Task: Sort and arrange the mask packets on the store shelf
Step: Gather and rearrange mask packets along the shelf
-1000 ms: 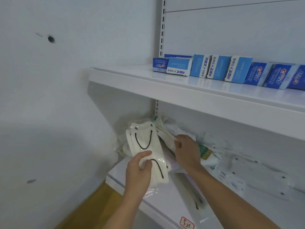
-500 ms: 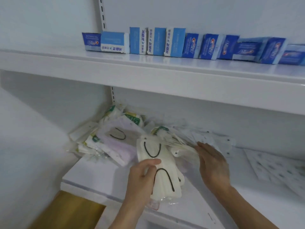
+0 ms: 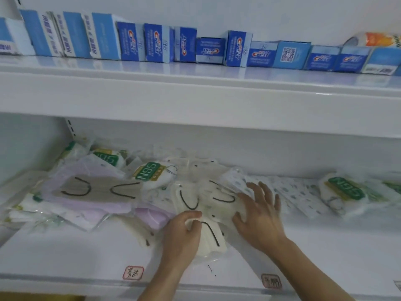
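While the left hand [image 3: 181, 233] keeps its grip curled round the lower end of a cream mask packet [image 3: 209, 233], thumb on top, at lower centre of frame, the right hand [image 3: 259, 216] lies flat with fingers spread, holding nothing, pressing on a second cream packet [image 3: 219, 195] just above and beside the first. Both packets rest on the lower shelf [image 3: 86, 253], overlapping. To the left: lilac and tan packets [image 3: 95, 190] in a loose heap; N95 packets [image 3: 149, 172] behind them. Far right: patterned packets [image 3: 297, 192] and another N95 packet [image 3: 345, 191]. Toothpaste boxes [image 3: 156, 43] line the upper shelf across the top of frame. Judged step: gathering like cream packets into one stack. Next move likely calls for squaring their edges, then clearing a bare patch of shelf so the stack sits apart from the heap
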`<state>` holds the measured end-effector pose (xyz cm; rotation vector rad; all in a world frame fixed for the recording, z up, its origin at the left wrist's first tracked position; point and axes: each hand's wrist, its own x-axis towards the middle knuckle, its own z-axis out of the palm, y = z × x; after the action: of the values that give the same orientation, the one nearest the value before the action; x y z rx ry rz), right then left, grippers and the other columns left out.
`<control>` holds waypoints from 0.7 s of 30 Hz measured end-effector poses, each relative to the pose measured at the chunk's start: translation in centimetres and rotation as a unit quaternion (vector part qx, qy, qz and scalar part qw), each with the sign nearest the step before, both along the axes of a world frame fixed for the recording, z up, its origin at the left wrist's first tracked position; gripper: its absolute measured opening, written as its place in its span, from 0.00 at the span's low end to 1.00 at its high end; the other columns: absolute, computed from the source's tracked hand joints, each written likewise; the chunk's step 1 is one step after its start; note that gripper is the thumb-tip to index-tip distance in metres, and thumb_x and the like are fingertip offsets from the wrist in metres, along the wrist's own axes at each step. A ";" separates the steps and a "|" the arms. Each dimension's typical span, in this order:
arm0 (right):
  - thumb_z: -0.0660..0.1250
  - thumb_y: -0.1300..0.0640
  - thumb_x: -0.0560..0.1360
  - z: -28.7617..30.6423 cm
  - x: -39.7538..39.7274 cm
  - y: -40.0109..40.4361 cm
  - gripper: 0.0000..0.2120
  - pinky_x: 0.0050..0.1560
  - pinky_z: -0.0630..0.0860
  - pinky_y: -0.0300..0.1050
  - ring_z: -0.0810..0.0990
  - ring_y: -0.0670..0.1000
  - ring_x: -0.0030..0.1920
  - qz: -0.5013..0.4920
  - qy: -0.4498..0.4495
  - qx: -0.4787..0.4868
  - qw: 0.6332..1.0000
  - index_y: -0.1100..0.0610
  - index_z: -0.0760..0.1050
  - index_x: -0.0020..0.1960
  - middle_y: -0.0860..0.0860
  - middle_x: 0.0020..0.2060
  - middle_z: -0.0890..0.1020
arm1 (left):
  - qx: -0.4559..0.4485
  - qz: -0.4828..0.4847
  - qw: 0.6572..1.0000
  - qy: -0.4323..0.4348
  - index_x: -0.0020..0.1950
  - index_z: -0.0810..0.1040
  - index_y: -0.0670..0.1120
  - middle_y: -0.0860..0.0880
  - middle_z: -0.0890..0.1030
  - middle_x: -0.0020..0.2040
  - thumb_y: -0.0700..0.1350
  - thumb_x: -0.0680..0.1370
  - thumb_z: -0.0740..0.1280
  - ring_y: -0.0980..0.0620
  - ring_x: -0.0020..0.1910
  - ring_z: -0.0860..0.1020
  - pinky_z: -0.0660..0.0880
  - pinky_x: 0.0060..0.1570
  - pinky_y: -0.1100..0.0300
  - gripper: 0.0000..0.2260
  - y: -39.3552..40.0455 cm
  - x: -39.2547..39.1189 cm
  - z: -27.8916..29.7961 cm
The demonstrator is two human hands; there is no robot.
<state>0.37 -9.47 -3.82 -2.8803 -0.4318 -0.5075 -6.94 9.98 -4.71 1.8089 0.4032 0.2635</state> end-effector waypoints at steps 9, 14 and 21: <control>0.62 0.36 0.74 1.1 3.5 4.8 0.24 0.67 0.67 0.50 0.70 0.52 0.68 0.066 0.149 0.030 0.986 0.47 0.73 0.65 0.46 0.63 0.74 | 0.082 0.020 0.996 -0.007 0.53 0.84 0.55 0.52 0.80 0.28 0.38 0.77 0.65 0.59 0.20 0.68 0.66 0.27 0.66 0.14 -1.2 -0.6 0.1; 0.62 0.40 0.74 1.3 4.6 3.5 0.25 0.69 0.67 0.51 0.69 0.54 0.70 0.099 0.158 0.030 0.982 0.48 0.69 0.68 0.47 0.66 0.74 | 0.088 0.036 0.995 0.009 0.51 0.83 0.62 0.50 0.84 0.44 0.42 0.78 0.66 0.62 0.24 0.71 0.67 0.31 0.62 0.14 -1.3 -0.6 -0.6; 0.61 0.58 0.77 0.9 6.3 1.6 0.08 0.47 0.79 0.46 0.82 0.52 0.47 0.116 0.156 0.093 0.976 0.54 0.78 0.51 0.49 0.45 0.82 | 0.054 0.045 0.997 -0.033 0.50 0.84 0.57 0.50 0.85 0.39 0.36 0.79 0.65 0.56 0.29 0.75 0.71 0.32 0.67 0.16 -1.5 -1.2 -0.3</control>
<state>6.66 -7.84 -2.89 -2.6182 -0.6198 -0.0499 -8.11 8.49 -5.00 1.8840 0.4308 0.4142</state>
